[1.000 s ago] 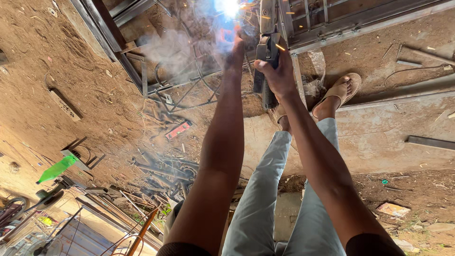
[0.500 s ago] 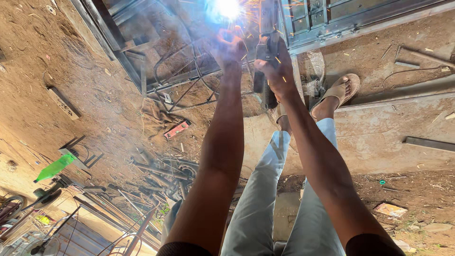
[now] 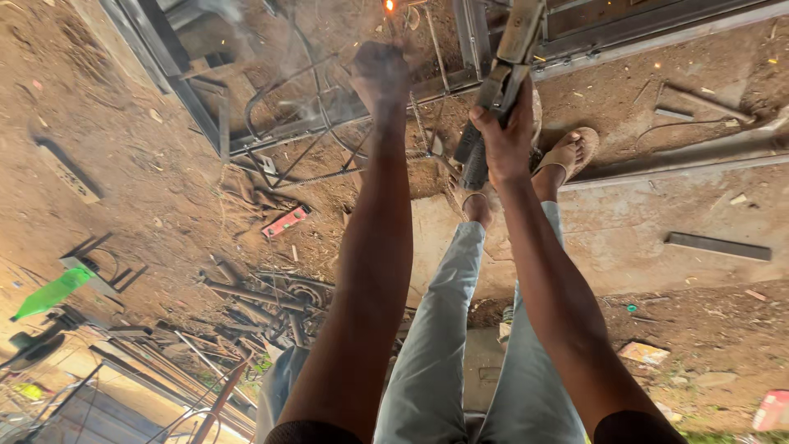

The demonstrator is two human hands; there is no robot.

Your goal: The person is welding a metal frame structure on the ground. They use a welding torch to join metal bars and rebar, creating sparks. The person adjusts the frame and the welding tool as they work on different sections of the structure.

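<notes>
Hands: right (image 3: 503,131) grips welding holder (image 3: 501,70), left (image 3: 380,72) smoke-blurred.

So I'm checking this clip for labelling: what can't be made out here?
- Head view: the tip of the welding holder in the right hand is cut off by the top edge.
- The left hand is a closed fist seen from behind; anything in it is hidden.
- Smoke veils the metal frame.

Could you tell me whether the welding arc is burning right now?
Off: only an orange glow and thin smoke show by the metal frame.
</notes>
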